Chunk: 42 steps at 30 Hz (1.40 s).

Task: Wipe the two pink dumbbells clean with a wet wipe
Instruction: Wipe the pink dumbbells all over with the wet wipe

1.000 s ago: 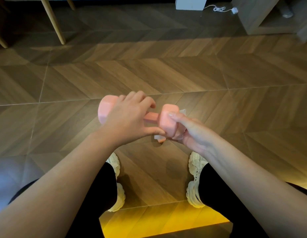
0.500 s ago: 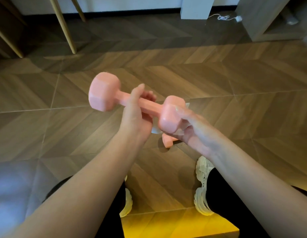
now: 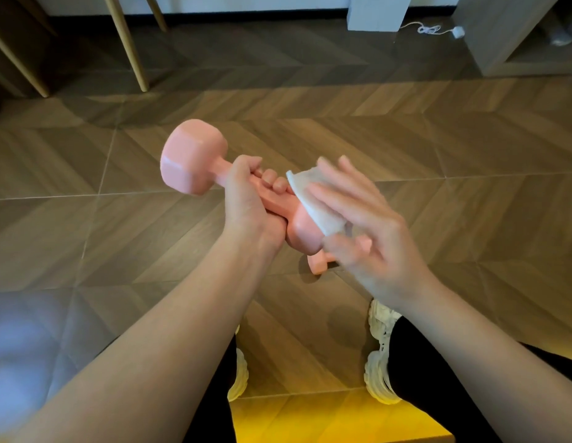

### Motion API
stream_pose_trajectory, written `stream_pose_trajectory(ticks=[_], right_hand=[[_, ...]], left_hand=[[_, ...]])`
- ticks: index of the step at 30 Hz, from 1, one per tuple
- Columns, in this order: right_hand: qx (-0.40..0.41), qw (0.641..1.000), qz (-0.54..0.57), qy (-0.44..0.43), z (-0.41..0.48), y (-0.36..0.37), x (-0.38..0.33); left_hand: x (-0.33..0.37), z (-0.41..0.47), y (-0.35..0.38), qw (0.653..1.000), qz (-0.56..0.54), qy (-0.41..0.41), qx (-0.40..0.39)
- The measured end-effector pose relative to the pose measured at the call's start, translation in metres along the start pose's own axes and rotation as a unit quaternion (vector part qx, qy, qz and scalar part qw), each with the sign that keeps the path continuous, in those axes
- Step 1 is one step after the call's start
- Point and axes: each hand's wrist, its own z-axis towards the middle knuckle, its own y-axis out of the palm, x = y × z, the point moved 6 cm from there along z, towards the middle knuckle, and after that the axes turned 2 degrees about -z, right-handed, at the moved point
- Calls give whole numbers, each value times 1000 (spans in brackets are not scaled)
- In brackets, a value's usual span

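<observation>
Pink dumbbell hangs tilted in the air above the wooden floor, its far head raised to the left. My left hand is clenched round its handle. My right hand, fingers straight, presses the white wet wipe onto its near head. Just below that head the second dumbbell lies on the floor, mostly hidden behind my right hand.
</observation>
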Motion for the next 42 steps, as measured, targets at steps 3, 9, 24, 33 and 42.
stream_pose_trajectory(ticks=[3,9,24,33,42], right_hand=[[57,954,216,198,6,-15,19],[-153,795,408,421,-13,23,41],[-84,805,417,413,-8,31,42],[-132,776,460,411,-7,26,41],[-97,800,409,428,-18,30,54]], left_hand=[[-1,0,1,1000,-6,-2,-11],[-11,-3,7,998,48,-5,-50],[0,3,0,996,80,28,7],[-1,3,2,996,85,18,-11],[-7,2,6,990,135,18,-32]])
